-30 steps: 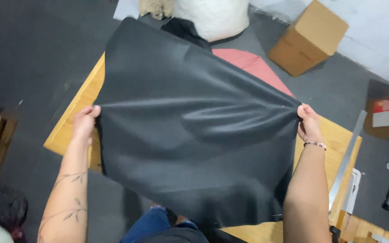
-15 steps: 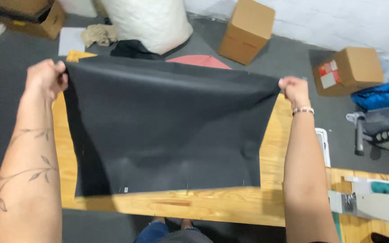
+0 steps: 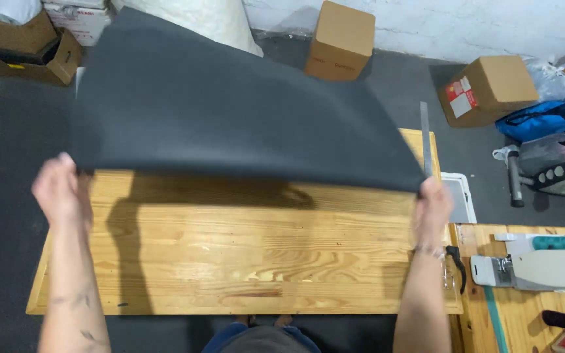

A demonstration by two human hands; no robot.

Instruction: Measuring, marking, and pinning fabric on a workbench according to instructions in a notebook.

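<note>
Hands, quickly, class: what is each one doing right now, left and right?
Left hand: closed, gripping the near left corner of the dark grey fabric sheet.
Right hand: closed, gripping the sheet's near right corner.

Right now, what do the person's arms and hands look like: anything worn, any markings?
Both forearms are bare, with no sleeves or gloves. The left hand has dark line tattoos up its forearm. The right hand has a thin bracelet at its wrist.
</note>
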